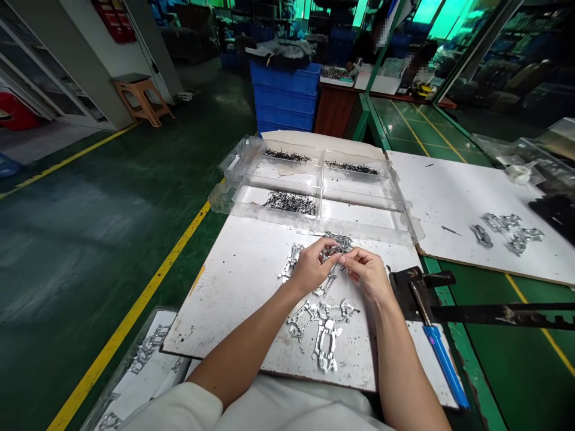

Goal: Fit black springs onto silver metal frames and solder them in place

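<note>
My left hand (312, 266) and my right hand (366, 272) meet above the white board, thumbs and fingertips close together. In the curled fingers of my left hand is a silver metal part (327, 254), mostly covered by them. My right hand is pinched at its edge; whatever is between those fingertips is too small and hidden to name. Behind my hands lies a heap of similar silver metal parts (338, 239). More openwork metal parts (327, 344) lie nearer my body, and others (291, 260) are to the left of my left hand.
A clear plastic tray (321, 197) with compartments holds tangled small black pieces (291, 202). At right lie a blue-handled tool (444, 365) and a black metal bar (503, 312). Several metal parts rest on the right-hand board (449, 197). Blue crates (285, 90) stand behind; people sit farther back.
</note>
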`<state>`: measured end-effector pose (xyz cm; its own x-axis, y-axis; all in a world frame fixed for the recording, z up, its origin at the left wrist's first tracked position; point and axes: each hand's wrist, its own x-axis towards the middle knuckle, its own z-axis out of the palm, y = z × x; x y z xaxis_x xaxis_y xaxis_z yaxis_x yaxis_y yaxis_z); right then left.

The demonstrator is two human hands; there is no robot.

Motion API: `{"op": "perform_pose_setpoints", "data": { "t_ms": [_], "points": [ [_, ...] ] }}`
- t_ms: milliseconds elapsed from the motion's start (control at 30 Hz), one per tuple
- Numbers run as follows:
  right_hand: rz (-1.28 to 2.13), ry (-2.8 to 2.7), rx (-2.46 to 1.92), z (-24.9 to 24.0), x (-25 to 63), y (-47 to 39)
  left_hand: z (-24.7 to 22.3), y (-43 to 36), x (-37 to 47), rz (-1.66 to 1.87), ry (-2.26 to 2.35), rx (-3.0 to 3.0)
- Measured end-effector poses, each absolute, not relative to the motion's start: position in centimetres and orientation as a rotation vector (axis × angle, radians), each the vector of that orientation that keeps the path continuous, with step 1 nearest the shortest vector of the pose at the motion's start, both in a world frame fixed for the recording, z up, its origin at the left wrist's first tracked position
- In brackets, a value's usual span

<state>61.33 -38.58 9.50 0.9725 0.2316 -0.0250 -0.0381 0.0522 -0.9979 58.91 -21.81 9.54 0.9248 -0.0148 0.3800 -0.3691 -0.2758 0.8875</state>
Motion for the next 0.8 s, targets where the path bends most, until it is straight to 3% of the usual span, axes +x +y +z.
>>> {"op": "perform_pose_setpoints", "data": {
  "t_ms": [433, 800],
  "points": [
    [0.206, -0.179, -1.515, 9.76, 61.18, -38.78, 9.21, -21.82, 59.02, 0.427, -0.362, 1.835],
    [-0.026, -0.432, -1.679, 9.55, 61.08, -38.65, 9.21, -22.06, 59.03, 0.394, -0.174, 1.633]
  ]
}}
